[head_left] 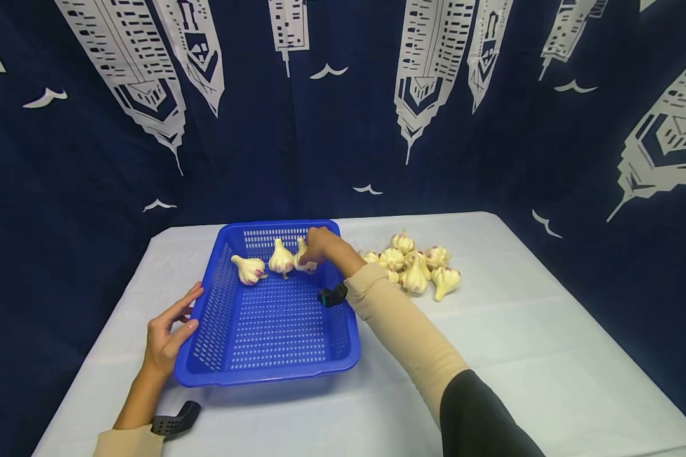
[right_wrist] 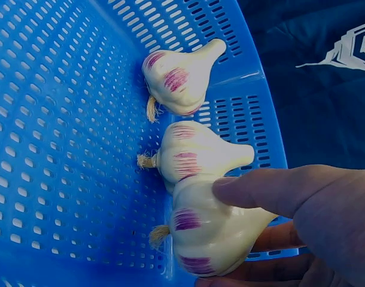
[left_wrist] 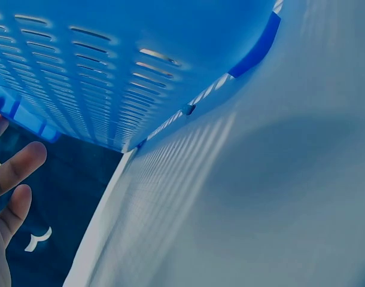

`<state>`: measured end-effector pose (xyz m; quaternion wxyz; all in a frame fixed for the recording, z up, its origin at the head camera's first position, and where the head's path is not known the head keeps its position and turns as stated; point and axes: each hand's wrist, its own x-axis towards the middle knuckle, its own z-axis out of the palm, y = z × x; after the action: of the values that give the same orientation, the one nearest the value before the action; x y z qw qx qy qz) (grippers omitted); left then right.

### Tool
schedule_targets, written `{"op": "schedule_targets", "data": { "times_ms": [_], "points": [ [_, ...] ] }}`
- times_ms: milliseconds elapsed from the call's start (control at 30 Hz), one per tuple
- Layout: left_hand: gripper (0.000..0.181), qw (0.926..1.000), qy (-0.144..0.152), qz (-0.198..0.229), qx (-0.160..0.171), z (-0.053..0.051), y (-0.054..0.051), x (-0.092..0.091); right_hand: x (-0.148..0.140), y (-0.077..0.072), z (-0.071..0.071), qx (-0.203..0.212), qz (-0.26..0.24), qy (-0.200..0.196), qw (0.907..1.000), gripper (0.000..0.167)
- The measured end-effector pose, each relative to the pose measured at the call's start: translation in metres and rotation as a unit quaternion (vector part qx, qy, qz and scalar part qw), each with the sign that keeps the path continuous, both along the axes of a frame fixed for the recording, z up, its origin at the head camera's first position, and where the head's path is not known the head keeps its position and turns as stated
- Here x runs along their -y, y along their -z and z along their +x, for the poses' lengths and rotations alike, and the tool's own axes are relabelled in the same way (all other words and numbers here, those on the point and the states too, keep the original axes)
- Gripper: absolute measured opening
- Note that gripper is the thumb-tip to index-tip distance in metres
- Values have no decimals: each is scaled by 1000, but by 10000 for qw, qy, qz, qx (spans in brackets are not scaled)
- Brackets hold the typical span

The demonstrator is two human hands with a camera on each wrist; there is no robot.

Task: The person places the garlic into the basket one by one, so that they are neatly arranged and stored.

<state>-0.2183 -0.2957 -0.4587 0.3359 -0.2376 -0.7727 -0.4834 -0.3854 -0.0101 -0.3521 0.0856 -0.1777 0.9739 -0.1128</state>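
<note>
A blue perforated basket (head_left: pixel 280 371) stands on the white table. My left hand (head_left: pixel 168 333) touches its left rim with fingers spread; in the left wrist view the fingertips (left_wrist: pixel 30 156) are beside the rim. Inside, at the back right, my right hand (head_left: pixel 322 246) holds a garlic bulb (head_left: pixel 304 261). The right wrist view shows the thumb (right_wrist: pixel 248 190) on that bulb (right_wrist: pixel 206 230) and fingers beneath it. Against it lies a second bulb (head_left: pixel 281 257), and a third (head_left: pixel 249 269) sits farther left, near the basket's left wall.
Right of the basket, a pile of several garlic bulbs (head_left: pixel 414 276) lies on the white tabletop (head_left: pixel 526 330), partly hidden by my right arm. Behind the table hangs a dark blue cloth (head_left: pixel 331 146) with white building prints.
</note>
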Motion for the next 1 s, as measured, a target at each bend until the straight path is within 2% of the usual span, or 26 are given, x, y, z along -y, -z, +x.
{"op": "schedule_targets", "data": {
  "times_ms": [367, 500, 600, 833, 1000],
  "points": [
    [50, 10000, 66, 20, 1, 0, 0, 0, 2, 0, -10, 73, 546, -463, 9974, 30],
    [50, 9999, 83, 39, 102, 0, 0, -1, 1, -1, -15, 115, 747, -607, 9953, 30],
    [51, 9998, 106, 69, 161, 0, -1, -2, 1, -1, -17, 171, 756, -615, 9951, 30],
    [49, 9999, 103, -28, 40, -1, 0, -3, 3, 4, -19, 177, 922, -751, 9928, 33],
    [49, 9999, 18, -96, 37, 1, -1, -2, 5, 7, -22, 132, 763, -640, 9949, 39]
  ]
}}
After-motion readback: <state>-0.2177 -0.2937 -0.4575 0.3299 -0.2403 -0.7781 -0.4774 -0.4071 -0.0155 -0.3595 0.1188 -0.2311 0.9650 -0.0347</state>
